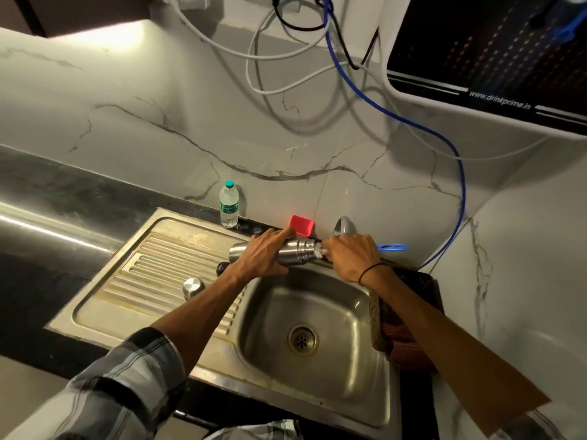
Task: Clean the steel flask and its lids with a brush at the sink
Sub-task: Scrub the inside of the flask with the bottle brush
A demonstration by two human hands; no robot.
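Over the stainless steel sink, the left hand is gripping the cylindrical steel flask, lying sideways. The right hand is grasping a blue-handled brush at its mouth.

Both arms stretched out forward, almost straight. Left hand is palm-down with fingers wrapped over the flask, thumb toward the near side. Right hand is knuckles-up, fingers curled in tight at the flask's mouth, gripping the brush. Checked sleeve is pushed up on the left forearm, black band on the right wrist.
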